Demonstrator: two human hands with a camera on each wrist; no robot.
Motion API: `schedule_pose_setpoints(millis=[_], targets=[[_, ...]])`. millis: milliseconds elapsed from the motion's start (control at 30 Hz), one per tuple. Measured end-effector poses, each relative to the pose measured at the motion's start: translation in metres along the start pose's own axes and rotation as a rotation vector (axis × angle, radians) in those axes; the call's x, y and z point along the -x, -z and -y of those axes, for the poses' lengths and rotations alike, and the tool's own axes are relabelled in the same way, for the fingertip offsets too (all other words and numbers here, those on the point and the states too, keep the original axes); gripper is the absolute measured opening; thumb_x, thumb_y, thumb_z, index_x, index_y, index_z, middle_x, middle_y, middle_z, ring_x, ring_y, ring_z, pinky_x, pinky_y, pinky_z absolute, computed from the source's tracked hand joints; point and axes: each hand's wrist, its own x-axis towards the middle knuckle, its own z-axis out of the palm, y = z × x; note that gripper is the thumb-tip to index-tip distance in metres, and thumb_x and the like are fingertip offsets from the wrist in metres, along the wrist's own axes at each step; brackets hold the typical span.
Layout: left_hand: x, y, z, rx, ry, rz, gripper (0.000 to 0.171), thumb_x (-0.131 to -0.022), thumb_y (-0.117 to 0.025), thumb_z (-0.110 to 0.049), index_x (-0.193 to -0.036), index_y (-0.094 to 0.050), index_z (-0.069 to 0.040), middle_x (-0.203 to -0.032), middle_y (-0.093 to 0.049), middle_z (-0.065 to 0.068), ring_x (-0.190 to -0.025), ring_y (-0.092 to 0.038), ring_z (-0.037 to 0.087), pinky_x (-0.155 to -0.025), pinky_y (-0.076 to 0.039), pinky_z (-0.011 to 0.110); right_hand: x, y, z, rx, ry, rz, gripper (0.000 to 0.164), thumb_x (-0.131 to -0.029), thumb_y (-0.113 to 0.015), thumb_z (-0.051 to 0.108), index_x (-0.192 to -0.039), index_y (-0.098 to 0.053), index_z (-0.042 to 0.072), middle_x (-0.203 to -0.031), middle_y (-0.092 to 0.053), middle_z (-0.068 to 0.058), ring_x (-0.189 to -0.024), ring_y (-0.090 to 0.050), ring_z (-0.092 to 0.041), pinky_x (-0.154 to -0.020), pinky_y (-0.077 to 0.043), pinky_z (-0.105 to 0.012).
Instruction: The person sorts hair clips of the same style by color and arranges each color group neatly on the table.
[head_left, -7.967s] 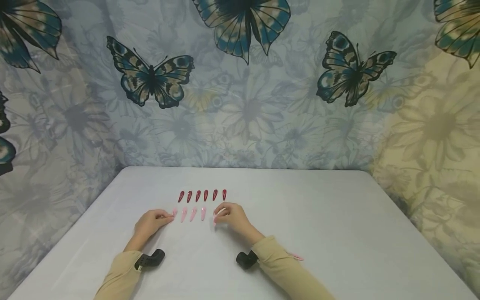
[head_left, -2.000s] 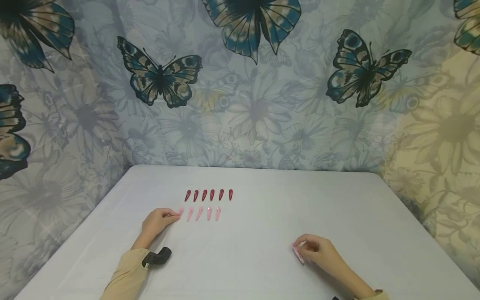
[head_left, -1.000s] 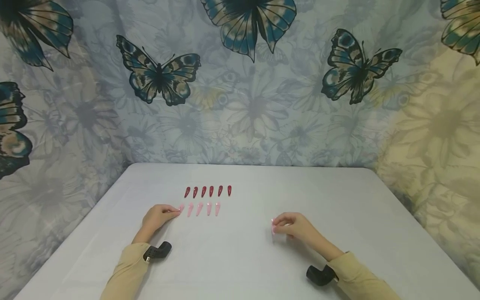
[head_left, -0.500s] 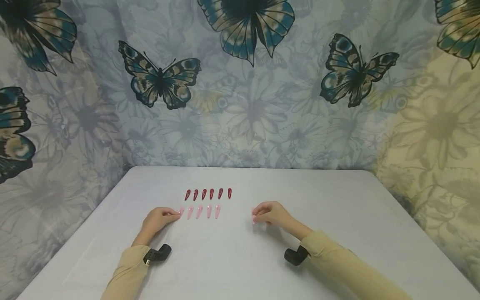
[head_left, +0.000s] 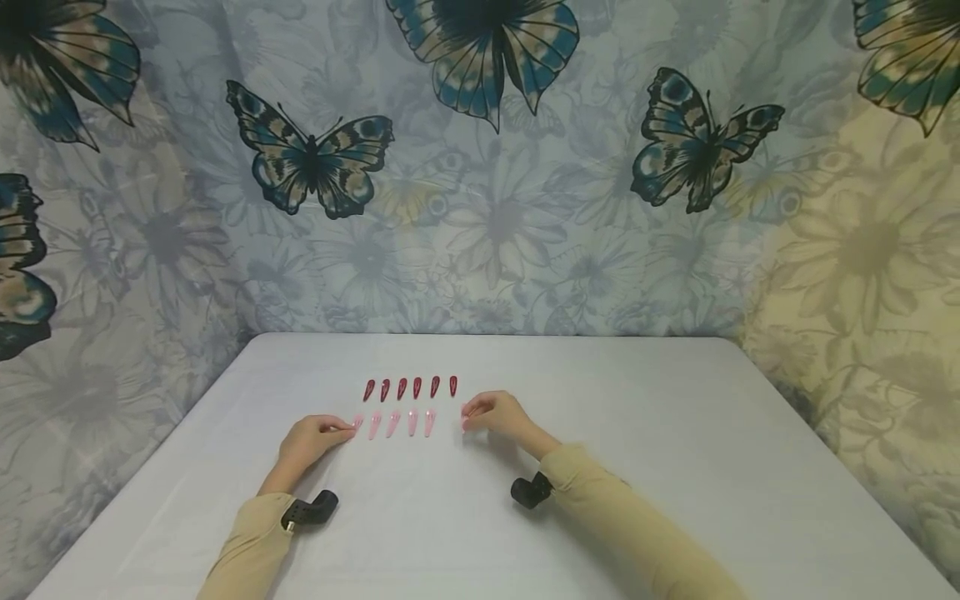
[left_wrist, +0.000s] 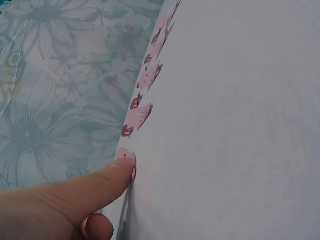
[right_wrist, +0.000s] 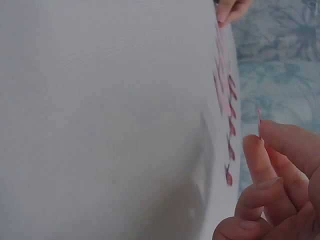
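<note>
My left hand pinches the leftmost pink snap hair clip between thumb and finger, at the left end of the pink row. The thumb covers part of that clip in the left wrist view. My right hand holds another pink hair clip by its fingertips, a little to the right of the row. Several pink clips stand side by side between the hands, narrow ends toward me. Behind them runs a row of dark red hair clips, spaced much alike.
A white table lies under everything, its far edge against a curtain printed with butterflies and flowers. Black wrist cameras sit at both sleeves, low over the tabletop.
My right hand took a pink clip at the front right and carried it left and away from me toward the row's right end. A fifth pink clip was laid earlier. My left hand stays put.
</note>
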Motion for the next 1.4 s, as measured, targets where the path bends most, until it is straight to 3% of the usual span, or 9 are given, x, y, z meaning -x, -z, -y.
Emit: schedule_pose_setpoints(millis=[167, 400, 700, 867, 1033, 1400], targets=[[0.001, 0.0, -0.001, -0.026, -0.004, -0.013, 0.023, -0.076, -0.071, -0.03, -0.086, -0.072, -0.009, -0.067, -0.05, -0.002, -0.061, -0.039, 0.016, -0.055, -0.031, 0.03, -0.008, -0.013, 0.0, -0.032, 0.039, -0.012, 0.014, -0.072, -0.072, 0.001, -0.084, -0.065, -0.003, -0.069, -0.062, -0.004, -0.062, -0.052, -0.009, -0.059, -0.041, -0.024], [-0.002, -0.001, -0.003, -0.046, -0.017, -0.005, 0.023, -0.078, -0.069, -0.029, -0.089, -0.072, -0.01, -0.066, -0.049, -0.002, -0.06, -0.039, 0.015, -0.054, -0.03, 0.03, -0.016, -0.021, -0.004, 0.068, 0.042, -0.056, 0.011, -0.071, -0.071, 0.0, -0.08, -0.065, 0.002, -0.065, -0.06, -0.001, -0.061, -0.051, -0.01, -0.056, -0.041, -0.024], [0.0, -0.002, -0.009, -0.017, -0.019, -0.008, 0.022, -0.076, -0.071, -0.029, -0.086, -0.072, -0.009, -0.062, -0.049, -0.004, -0.058, -0.038, 0.014, -0.052, -0.03, 0.029, -0.014, -0.029, -0.015, 0.23, -0.026, -0.123, 0.013, -0.069, -0.071, 0.011, -0.08, -0.066, 0.016, -0.068, -0.059, 0.008, -0.064, -0.052, -0.01, -0.057, -0.037, -0.03], [0.0, 0.0, -0.005, -0.051, -0.004, -0.031, 0.021, -0.076, -0.071, -0.029, -0.086, -0.072, -0.01, -0.063, -0.05, -0.004, -0.058, -0.039, 0.014, -0.052, -0.03, 0.029, -0.013, -0.033, -0.014, 0.217, 0.005, -0.112, 0.013, -0.07, -0.071, 0.013, -0.082, -0.067, 0.017, -0.068, -0.058, 0.008, -0.064, -0.052, -0.01, -0.058, -0.038, -0.03], [0.002, -0.001, -0.005, -0.021, -0.007, -0.016, 0.022, -0.076, -0.07, -0.028, -0.086, -0.072, -0.009, -0.061, -0.046, -0.003, -0.057, -0.038, 0.014, -0.051, -0.029, 0.029, -0.012, -0.033, -0.017, 0.236, 0.034, -0.101, 0.015, -0.069, -0.074, 0.013, -0.083, -0.068, 0.015, -0.069, -0.059, 0.008, -0.066, -0.052, -0.01, -0.058, -0.038, -0.03], [0.002, -0.002, -0.006, -0.008, -0.021, -0.055, 0.019, -0.076, -0.071, -0.024, -0.085, -0.072, -0.007, -0.057, -0.044, -0.003, -0.053, -0.035, 0.013, -0.049, -0.028, 0.029, -0.017, -0.031, -0.017, 0.278, 0.027, -0.085, 0.014, -0.069, -0.073, 0.017, -0.082, -0.071, 0.018, -0.069, -0.055, 0.008, -0.065, -0.048, -0.01, -0.058, -0.036, -0.028]])
